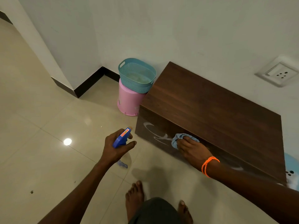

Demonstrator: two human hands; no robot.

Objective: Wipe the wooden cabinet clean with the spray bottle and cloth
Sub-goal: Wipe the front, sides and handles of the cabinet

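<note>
R hand (192,148) presses cloth (178,139) on cabinet (210,101) front; L hand (116,146) grips spray bottle (122,139).

R palm flat, fingers clamped on the blue cloth beside white foam streaks (155,131). L fist wrapped round bottle neck, held over floor tiles (48,126), well apart from cabinet. Teal basket (137,75) sits on pink stool (127,101) just beside cabinet's far end, by the wall.
</note>
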